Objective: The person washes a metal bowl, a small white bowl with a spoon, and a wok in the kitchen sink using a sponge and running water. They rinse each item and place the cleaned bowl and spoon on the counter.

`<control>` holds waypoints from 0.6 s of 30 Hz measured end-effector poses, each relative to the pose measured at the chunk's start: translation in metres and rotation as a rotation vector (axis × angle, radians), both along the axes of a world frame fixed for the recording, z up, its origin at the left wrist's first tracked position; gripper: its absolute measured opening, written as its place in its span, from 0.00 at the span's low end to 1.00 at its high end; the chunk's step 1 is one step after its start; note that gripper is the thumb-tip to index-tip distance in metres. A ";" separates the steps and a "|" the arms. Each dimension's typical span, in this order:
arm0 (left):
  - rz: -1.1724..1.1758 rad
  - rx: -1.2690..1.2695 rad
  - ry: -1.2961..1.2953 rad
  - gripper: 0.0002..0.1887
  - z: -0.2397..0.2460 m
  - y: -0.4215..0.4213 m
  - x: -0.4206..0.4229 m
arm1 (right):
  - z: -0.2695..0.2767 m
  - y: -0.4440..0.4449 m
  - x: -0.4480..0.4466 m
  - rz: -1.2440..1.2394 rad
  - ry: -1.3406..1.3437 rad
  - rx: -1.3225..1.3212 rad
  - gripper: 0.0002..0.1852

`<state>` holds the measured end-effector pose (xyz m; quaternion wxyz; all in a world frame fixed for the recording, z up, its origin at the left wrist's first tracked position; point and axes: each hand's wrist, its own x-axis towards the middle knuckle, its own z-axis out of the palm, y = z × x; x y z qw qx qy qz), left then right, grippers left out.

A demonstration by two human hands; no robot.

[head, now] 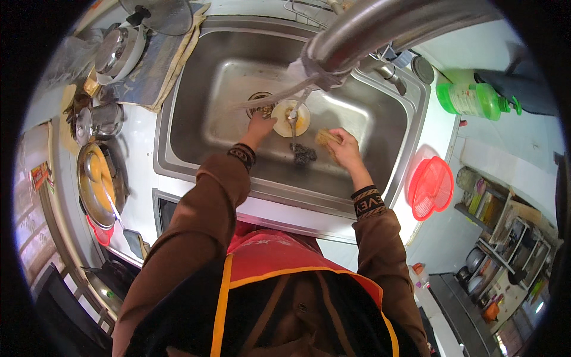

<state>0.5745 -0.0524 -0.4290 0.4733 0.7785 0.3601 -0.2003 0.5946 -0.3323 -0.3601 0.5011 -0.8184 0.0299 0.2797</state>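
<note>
Over the stainless steel sink basin, my left hand [260, 127] reaches to the left edge of a small pale plate [279, 126], just in front of the drain strainer [260, 99]; whether its fingers grip the plate is unclear. On the plate are yellow-orange residue and a metal spoon [293, 124] whose handle points towards me. Water seems to fall onto it from above. A dark scouring pad [304, 154] lies on the basin floor at the handle's end. My right hand [346, 146], right of the plate, holds a tan scrubbing pad [327, 137] between thumb and fingers.
A thick metal pipe [366, 35] with a wrapped end crosses above the sink. Right of the sink [163, 147] are a green pump bottle [473, 100] and red plastic baskets [430, 187]. At left stand a lidded white pot [117, 53], a glass container [105, 120] and a pan with a ladle [96, 167].
</note>
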 end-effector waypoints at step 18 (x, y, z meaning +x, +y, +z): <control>0.092 -0.567 0.196 0.07 0.004 -0.032 -0.015 | -0.020 0.109 0.009 0.224 -0.524 -0.301 0.13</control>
